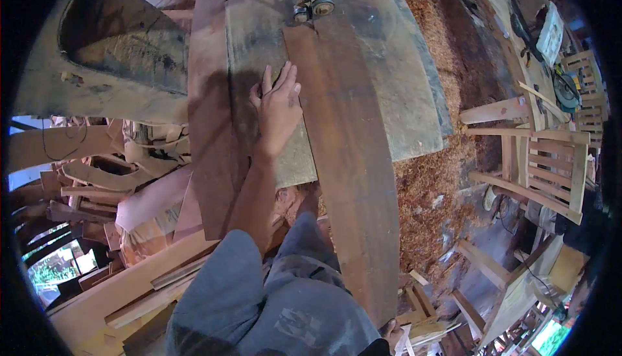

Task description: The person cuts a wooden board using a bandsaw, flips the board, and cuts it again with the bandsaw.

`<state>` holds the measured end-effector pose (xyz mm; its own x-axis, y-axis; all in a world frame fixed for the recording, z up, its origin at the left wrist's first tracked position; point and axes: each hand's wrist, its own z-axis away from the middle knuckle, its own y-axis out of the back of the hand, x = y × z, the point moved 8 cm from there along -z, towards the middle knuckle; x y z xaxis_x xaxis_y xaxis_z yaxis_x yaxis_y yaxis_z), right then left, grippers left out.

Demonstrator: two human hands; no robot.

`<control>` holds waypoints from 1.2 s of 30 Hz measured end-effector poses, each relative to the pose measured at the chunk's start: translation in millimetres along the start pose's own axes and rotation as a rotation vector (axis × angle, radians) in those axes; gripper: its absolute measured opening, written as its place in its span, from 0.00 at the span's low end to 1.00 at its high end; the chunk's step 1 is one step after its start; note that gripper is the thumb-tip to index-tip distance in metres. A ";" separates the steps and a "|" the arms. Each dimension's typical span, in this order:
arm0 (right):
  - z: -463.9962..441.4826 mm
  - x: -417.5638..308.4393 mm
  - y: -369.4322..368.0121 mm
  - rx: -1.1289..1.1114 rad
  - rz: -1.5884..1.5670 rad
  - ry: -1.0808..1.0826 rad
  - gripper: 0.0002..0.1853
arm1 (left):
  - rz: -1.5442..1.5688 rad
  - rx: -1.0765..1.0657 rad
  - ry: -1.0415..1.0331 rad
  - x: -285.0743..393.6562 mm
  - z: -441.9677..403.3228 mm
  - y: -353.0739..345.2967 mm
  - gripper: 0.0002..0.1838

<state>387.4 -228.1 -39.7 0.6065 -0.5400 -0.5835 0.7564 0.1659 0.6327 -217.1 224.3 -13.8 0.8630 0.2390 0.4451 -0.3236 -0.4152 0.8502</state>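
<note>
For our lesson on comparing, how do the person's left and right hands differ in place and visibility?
The left hand is at the left edge of the plank, toward its far end; the right hand is by its near end. The left hand shows clearly, fingers extended; the right hand is only partly visible. Both are bare.

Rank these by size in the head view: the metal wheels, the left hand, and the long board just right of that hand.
1. Long board
2. Left hand
3. Metal wheels, even counted together
</note>
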 end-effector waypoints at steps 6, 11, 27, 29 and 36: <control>-0.5 -8.0 -2.7 0.015 0.062 0.019 0.30 | -0.013 -0.010 -0.011 3.9 -0.1 3.8 0.23; -6.2 -24.9 -2.0 0.030 -0.009 0.038 0.30 | 0.006 -0.020 -0.013 1.9 0.4 2.8 0.23; -5.9 -3.9 -3.7 0.051 -0.018 -0.058 0.30 | 0.012 -0.033 0.002 -1.1 0.3 0.9 0.23; -2.8 -12.4 -9.3 -0.076 -0.012 -0.136 0.31 | 0.010 -0.020 -0.020 -0.2 -0.4 0.1 0.23; 2.5 20.6 -12.4 0.060 0.237 -0.078 0.35 | 0.019 0.015 -0.015 -1.4 0.4 0.7 0.23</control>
<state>390.0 -243.3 -58.3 0.7425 -0.5543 -0.3761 0.5784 0.2475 0.7773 -218.4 223.4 -13.9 0.8626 0.2180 0.4565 -0.3339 -0.4325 0.8375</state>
